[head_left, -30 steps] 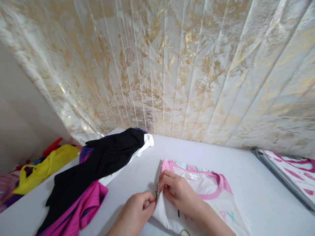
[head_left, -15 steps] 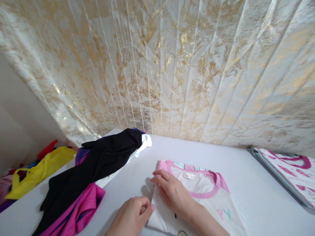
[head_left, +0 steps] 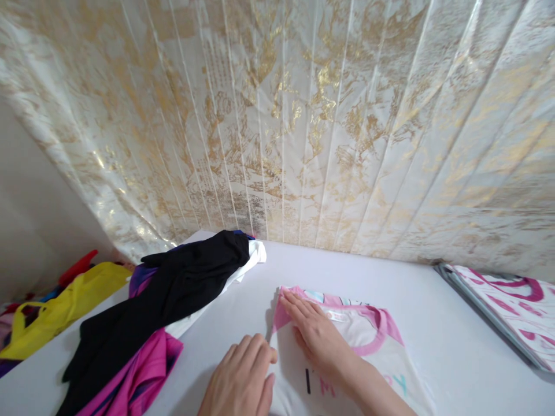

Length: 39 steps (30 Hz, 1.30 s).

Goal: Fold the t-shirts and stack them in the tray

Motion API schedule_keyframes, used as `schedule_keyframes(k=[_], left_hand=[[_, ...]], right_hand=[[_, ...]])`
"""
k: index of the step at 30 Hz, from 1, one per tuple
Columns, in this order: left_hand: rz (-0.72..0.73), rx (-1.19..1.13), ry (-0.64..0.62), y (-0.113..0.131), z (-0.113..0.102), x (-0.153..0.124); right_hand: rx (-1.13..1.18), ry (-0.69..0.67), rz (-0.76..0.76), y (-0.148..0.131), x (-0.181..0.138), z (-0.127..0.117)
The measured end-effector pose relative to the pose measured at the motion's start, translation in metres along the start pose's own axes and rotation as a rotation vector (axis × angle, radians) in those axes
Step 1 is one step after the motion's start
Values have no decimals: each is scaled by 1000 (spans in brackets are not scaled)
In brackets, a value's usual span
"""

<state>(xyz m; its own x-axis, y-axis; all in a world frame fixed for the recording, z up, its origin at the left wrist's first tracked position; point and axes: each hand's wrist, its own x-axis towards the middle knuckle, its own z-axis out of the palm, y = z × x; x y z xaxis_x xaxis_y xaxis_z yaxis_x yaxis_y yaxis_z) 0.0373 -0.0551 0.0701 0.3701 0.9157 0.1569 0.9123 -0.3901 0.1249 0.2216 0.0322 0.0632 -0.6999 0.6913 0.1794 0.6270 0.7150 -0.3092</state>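
A white shirt with pink neckline and shoulders point(head_left: 377, 367) lies folded on the white table point(head_left: 225, 323), its neck toward the wall. Printed letters show on its front, and its lower part runs out of view. My right hand point(head_left: 318, 335) rests flat on the shirt's left shoulder, fingers stretched out, palm down. At the shirt's left edge is my left hand point(head_left: 243, 375), fingers loosely extended and slightly bent, holding nothing. Its fingertips are at the fabric's edge; whether they touch it I cannot tell.
A loose heap with a black garment point(head_left: 173, 300), a magenta garment point(head_left: 147, 370) and white cloth lies to the left. Beyond it are a yellow garment point(head_left: 73, 300) and other clothes. Folded clothes point(head_left: 511, 312) are stacked at the right. A gold-patterned curtain point(head_left: 295, 127) hangs behind the table.
My left hand has let go of the shirt's left edge and opened. The right hand has flattened and slid slightly onto the shoulder; the shirt's side lies straighter.
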Motion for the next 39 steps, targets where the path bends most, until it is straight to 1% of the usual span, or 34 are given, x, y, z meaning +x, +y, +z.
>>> schedule_keyframes(k=[2, 4, 6, 9, 13, 15, 18, 20, 23, 24, 26, 28, 31, 33, 36, 39], left_hand=[[243, 92, 138, -4, 16, 1], [400, 193, 273, -9, 37, 1], [458, 278, 368, -14, 56, -1], [463, 371, 416, -17, 71, -6], [444, 404, 417, -15, 69, -9], [454, 401, 414, -15, 66, -9], [451, 388, 387, -17, 60, -4], [425, 313, 284, -19, 56, 2], [365, 133, 49, -20, 51, 13], [340, 91, -12, -19, 50, 16], [291, 54, -82, -18, 50, 20], [261, 55, -109, -16, 51, 21], [244, 73, -109, -14, 53, 20], [242, 98, -70, -16, 55, 16], [250, 169, 60, -24, 56, 9], [256, 261, 192, -34, 50, 3]], right_hand=[[-4, -62, 31, 0, 3, -7], [-5, -111, 44, 0, 7, -9], [-5, -132, 45, 3, 11, -5], [1, -103, 52, 8, 13, 10], [7, -11, 61, 15, 8, 25], [39, -14, 61, 17, 7, 24], [97, 5, 50, 20, 9, 15], [90, 22, 29, 21, 13, 8], [39, -17, 22, 22, 24, 2], [27, -35, 35, 23, 27, 2], [19, -68, 67, 24, 32, 5], [17, -78, 89, 27, 34, 11], [-1, -44, 101, 31, 36, 19], [-11, -32, 109, 34, 37, 22], [13, -38, 112, 36, 35, 17], [44, 0, 127, 35, 21, 7]])
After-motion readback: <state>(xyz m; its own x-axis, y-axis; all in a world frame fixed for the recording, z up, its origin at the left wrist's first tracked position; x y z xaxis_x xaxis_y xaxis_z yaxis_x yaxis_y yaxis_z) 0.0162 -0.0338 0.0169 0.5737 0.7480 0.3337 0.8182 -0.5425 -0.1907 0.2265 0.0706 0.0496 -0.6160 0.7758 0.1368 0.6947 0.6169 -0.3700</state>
